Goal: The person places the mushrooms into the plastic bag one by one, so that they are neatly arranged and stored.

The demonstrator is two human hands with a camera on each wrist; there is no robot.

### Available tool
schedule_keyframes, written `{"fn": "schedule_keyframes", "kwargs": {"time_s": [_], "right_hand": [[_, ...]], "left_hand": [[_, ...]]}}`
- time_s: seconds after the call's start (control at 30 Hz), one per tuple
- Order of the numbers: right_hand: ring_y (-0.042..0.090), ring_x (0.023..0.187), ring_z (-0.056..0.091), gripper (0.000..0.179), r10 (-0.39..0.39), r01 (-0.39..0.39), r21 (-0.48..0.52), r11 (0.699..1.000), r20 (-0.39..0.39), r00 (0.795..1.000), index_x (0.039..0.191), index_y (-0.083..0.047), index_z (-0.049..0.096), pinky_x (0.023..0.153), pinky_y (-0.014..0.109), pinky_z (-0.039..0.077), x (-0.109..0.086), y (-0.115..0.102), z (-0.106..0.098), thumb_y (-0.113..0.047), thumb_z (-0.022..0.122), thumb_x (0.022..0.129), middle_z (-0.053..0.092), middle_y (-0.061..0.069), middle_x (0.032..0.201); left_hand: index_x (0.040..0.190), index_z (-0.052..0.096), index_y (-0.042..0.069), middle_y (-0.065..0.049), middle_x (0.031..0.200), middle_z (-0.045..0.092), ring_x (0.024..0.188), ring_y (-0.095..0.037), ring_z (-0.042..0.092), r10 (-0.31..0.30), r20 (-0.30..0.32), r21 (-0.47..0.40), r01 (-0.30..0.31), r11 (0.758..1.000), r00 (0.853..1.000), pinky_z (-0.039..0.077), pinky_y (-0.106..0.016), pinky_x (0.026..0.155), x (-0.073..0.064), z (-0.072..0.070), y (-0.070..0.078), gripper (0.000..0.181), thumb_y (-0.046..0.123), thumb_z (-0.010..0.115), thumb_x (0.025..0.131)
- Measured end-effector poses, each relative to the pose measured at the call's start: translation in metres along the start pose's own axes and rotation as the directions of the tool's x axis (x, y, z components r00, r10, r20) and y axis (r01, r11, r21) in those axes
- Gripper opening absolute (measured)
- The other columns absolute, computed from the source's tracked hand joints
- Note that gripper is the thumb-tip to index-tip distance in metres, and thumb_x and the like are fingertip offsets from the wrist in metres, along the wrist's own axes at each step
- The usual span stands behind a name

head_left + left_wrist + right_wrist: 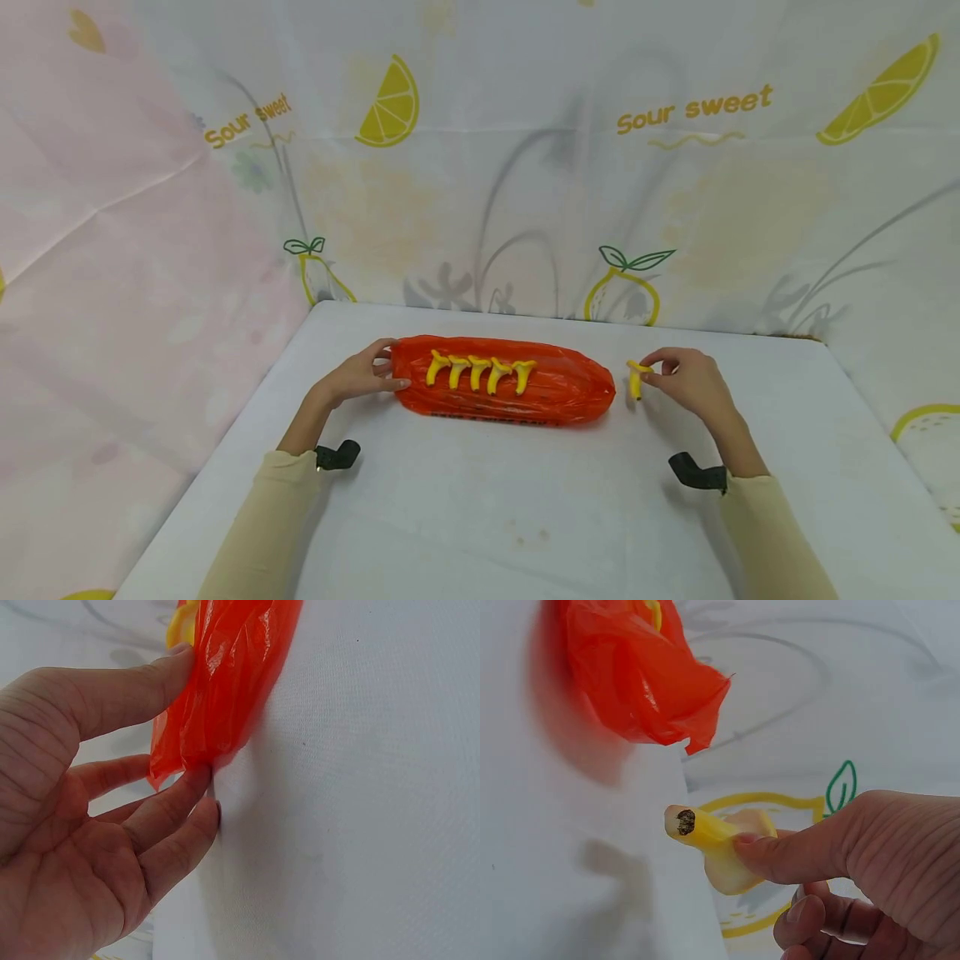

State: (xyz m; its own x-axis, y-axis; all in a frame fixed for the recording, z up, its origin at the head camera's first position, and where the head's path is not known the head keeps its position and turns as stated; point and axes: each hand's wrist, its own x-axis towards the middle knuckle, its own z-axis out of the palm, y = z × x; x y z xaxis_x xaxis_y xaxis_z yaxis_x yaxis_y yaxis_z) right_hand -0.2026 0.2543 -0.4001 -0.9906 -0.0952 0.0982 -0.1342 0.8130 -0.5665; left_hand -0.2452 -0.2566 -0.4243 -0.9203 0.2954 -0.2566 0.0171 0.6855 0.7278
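Observation:
A red plastic bag (573,383) lies lengthwise on the table, with a row of several yellow toy chanterelle mushrooms (477,372) on top. My left hand (362,375) holds the bag's left end. In the left wrist view, its thumb (161,682) touches one side of the red plastic (217,690) and the fingertips meet the edge. Off the bag's right end, my right hand (693,381) pinches another yellow chanterelle mushroom (635,385) between thumb and forefinger. In the right wrist view, this mushroom's stem (697,829) points toward the bag and shows a dark spot on its end.
A white cloth covers the table (480,500). Behind it hangs a pale curtain (480,192) printed with lemons and words. Black wrist straps (697,472) stick out by both sleeves. Dark lettering (495,419) runs along the bag's near edge.

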Motion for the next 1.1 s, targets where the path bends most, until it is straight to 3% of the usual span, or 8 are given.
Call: {"fn": "schedule_keyframes", "kwargs": {"time_s": [0.43,1.1], "right_hand": [[0.024,0.073,0.047,0.020,0.000,0.003,0.077,0.997,-0.044,0.999,0.103,-0.004,0.073,0.052,0.028,0.037,0.003,-0.025,-0.010,-0.017,0.073,0.088,0.049,0.006,0.076],[0.026,0.077,0.048,0.021,-0.014,0.015,0.219,0.976,-0.009,1.000,0.105,-0.004,0.073,0.057,0.028,0.041,0.024,-0.059,0.020,-0.015,0.073,0.088,0.049,0.009,0.078]], "left_hand": [[0.151,0.026,0.006,-0.024,0.151,0.037,0.136,-0.044,0.039,0.002,0.001,0.006,-0.002,1.000,1.000,0.041,-0.059,0.102,0.001,0.000,-0.003,0.087,0.039,0.074,0.086],[0.151,0.026,0.006,-0.025,0.151,0.037,0.135,-0.044,0.039,0.003,0.000,0.011,-0.003,1.000,1.000,0.042,-0.058,0.101,0.000,0.001,-0.002,0.087,0.039,0.074,0.087]]}}
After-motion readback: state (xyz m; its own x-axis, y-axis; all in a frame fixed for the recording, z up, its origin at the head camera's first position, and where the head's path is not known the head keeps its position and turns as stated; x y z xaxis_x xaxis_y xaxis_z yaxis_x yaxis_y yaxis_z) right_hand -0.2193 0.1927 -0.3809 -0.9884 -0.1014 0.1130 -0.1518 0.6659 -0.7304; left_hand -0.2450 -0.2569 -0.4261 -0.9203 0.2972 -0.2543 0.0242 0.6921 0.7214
